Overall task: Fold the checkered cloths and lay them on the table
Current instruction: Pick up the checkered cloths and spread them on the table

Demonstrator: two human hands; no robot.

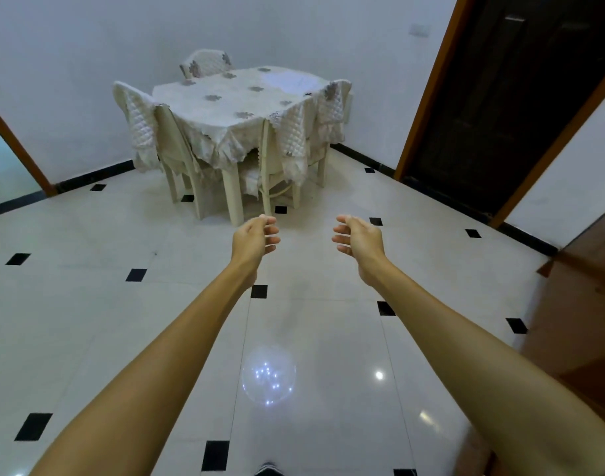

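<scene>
Both my arms stretch forward over the tiled floor. My left hand (256, 237) and my right hand (356, 237) hang side by side in the air with loosely curled fingers and hold nothing. The table (232, 97), covered with a cream lace cloth with grey flower patches, stands in the far corner, well beyond my hands. No checkered cloth is in view.
Padded chairs (136, 121) with quilted covers surround the table on the left, back and right (294, 139). A dark wooden door (507, 97) stands at the right. Brown wooden furniture (582, 304) lies at the right edge. The glossy white floor (122, 304) has black diamond insets.
</scene>
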